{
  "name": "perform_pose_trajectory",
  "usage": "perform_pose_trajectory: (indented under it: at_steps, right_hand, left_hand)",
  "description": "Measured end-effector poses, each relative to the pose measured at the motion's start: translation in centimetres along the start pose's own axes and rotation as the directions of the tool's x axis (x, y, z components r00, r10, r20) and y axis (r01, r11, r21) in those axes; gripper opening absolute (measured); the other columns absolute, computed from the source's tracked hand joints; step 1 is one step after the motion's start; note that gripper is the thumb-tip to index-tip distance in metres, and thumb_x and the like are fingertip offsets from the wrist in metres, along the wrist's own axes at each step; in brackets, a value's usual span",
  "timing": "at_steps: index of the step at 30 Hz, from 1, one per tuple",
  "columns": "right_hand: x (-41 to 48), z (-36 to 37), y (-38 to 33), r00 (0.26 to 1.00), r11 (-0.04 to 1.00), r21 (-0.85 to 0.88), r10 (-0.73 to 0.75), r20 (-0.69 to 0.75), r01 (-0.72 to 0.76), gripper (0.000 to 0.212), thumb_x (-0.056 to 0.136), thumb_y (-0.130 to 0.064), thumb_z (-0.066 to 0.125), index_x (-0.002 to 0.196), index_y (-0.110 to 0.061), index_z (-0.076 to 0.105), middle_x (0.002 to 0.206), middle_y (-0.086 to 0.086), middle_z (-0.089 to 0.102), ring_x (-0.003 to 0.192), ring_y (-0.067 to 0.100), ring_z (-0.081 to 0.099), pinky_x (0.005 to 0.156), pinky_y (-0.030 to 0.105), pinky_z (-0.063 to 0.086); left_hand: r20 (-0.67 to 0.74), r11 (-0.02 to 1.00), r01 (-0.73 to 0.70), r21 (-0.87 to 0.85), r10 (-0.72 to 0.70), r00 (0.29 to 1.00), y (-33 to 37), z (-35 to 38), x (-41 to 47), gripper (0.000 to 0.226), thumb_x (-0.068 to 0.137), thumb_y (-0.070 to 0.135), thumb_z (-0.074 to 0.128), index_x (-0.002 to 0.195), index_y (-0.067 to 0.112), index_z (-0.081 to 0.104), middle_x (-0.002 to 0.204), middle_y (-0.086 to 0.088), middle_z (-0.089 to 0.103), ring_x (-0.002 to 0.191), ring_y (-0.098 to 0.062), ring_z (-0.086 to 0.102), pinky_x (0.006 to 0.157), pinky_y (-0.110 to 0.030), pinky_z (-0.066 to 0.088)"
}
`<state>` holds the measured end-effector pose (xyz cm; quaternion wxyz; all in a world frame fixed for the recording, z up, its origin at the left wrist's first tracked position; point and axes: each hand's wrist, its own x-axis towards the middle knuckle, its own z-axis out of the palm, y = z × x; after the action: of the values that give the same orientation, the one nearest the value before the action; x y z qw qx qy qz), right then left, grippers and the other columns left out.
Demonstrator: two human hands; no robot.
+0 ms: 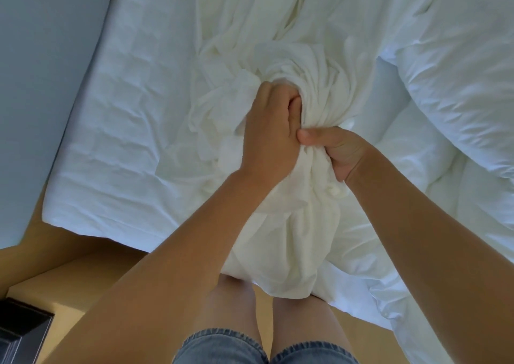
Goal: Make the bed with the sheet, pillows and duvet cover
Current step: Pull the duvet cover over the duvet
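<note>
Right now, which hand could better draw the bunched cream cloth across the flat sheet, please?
Probably the left hand: it grips the bunched cream cloth nearest the flat white sheet; the right hand, also gripping, sits beside the puffy white bedding.

Blue denim shorts (222, 348) with frayed hems are worn, seen at the near edge. The legs (232, 302) beyond them are left bare, as are both forearms (172, 252), the left hand (269, 133) and the right hand (343, 152).

No text, label, brand, number or sign can be read anywhere.
</note>
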<state>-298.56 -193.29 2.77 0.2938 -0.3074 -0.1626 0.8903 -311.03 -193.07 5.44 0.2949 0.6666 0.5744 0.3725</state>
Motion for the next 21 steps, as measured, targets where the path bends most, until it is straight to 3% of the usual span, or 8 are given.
perform_pose_trajectory:
  at_steps: [4, 7, 11, 13, 15, 17, 19, 21]
  right_hand:
    - [0.0, -0.1, 0.0, 0.994, 0.998, 0.054, -0.024, 0.102, 0.018, 0.036, 0.057, -0.017, 0.087, 0.091, -0.014, 0.076, 0.090, 0.005, 0.073, 0.089, 0.019, 0.070, 0.077, 0.034, 0.056]
    - [0.0, -0.3, 0.9, 0.991, 0.987, 0.114, -0.122, 0.050, 0.115, 0.032, 0.059, -0.017, 0.085, 0.089, -0.014, 0.077, 0.089, 0.002, 0.074, 0.089, 0.016, 0.070, 0.078, 0.031, 0.055]
    - [0.3, -0.7, 1.4, 0.989, 0.979, 0.154, -0.119, -0.082, 0.131, 0.046, 0.047, -0.015, 0.089, 0.091, -0.009, 0.076, 0.089, 0.010, 0.073, 0.086, 0.023, 0.070, 0.075, 0.035, 0.056]
    - [0.3, -1.1, 1.5, 0.985, 0.986, 0.138, -0.075, -0.158, 0.097, 0.056, 0.038, -0.016, 0.092, 0.090, -0.006, 0.075, 0.090, 0.012, 0.072, 0.086, 0.026, 0.069, 0.076, 0.037, 0.056]
    - [0.1, -1.3, 1.5, 0.979, 0.989, 0.138, -0.032, -0.203, 0.061, 0.062, 0.031, -0.016, 0.093, 0.089, -0.004, 0.074, 0.091, 0.013, 0.071, 0.087, 0.027, 0.069, 0.075, 0.037, 0.056]
    - [-0.2, -1.3, 1.5, 0.976, 0.992, 0.116, -0.025, -0.218, 0.051, 0.060, 0.029, -0.017, 0.094, 0.084, -0.005, 0.076, 0.089, 0.012, 0.072, 0.086, 0.025, 0.070, 0.071, 0.034, 0.057]
    - [-0.5, -1.4, 1.3, 0.974, 0.996, 0.079, -0.023, -0.224, 0.041, 0.050, 0.036, -0.015, 0.092, 0.083, -0.007, 0.077, 0.091, 0.010, 0.073, 0.088, 0.023, 0.070, 0.070, 0.032, 0.057]
    - [-0.4, -1.4, 1.4, 0.973, 1.000, 0.007, -0.001, -0.229, 0.003, 0.035, 0.056, -0.009, 0.081, 0.091, -0.010, 0.076, 0.099, 0.010, 0.072, 0.095, 0.026, 0.068, 0.074, 0.034, 0.056]
  left_hand:
    - [-0.089, 0.983, 0.021, 0.182, -0.005, 0.996, 0.7, 1.0, -1.0, 0.030, 0.088, 0.020, 0.039, 0.081, 0.001, 0.061, 0.079, -0.010, 0.057, 0.076, -0.029, 0.051, 0.072, -0.043, 0.040]
    - [0.032, 0.941, -0.008, 0.339, -0.003, 0.999, 0.5, 1.1, -0.2, 0.032, 0.091, 0.022, 0.036, 0.086, 0.007, 0.064, 0.082, -0.004, 0.061, 0.081, -0.026, 0.056, 0.078, -0.036, 0.033]
    - [0.146, 0.972, 0.222, -0.077, -0.209, 0.967, -0.1, -0.2, -0.2, 0.030, 0.091, 0.021, 0.039, 0.100, 0.008, 0.064, 0.096, -0.002, 0.064, 0.093, -0.019, 0.059, 0.087, -0.037, 0.044]
    - [0.181, 0.955, 0.294, 0.045, -0.297, 0.937, -1.6, -0.7, -0.3, 0.030, 0.092, 0.030, 0.048, 0.112, 0.011, 0.060, 0.113, -0.004, 0.060, 0.106, -0.020, 0.054, 0.094, -0.037, 0.043]
    - [0.237, 0.850, 0.477, 0.224, -0.522, 0.819, -3.2, -0.9, 0.0, 0.054, 0.085, 0.044, 0.061, 0.127, 0.014, 0.049, 0.129, -0.006, 0.047, 0.118, -0.023, 0.047, 0.099, -0.036, 0.039]
    - [0.237, 0.677, 0.722, 0.143, -0.732, 0.639, -3.8, -1.3, 0.5, 0.074, 0.072, 0.052, 0.072, 0.130, 0.014, 0.044, 0.128, -0.004, 0.047, 0.112, -0.021, 0.052, 0.089, -0.033, 0.044]
    - [0.282, 0.558, 0.829, -0.024, -0.792, 0.541, -4.3, -2.3, 0.9, 0.067, 0.067, 0.048, 0.079, 0.118, 0.012, 0.055, 0.115, -0.002, 0.062, 0.099, -0.016, 0.063, 0.076, -0.027, 0.051]
    - [0.541, 0.453, 0.883, -0.124, -0.715, 0.443, -4.8, -3.3, 1.0, 0.049, 0.066, 0.042, 0.081, 0.105, 0.015, 0.066, 0.102, -0.002, 0.072, 0.091, -0.015, 0.069, 0.072, -0.025, 0.055]
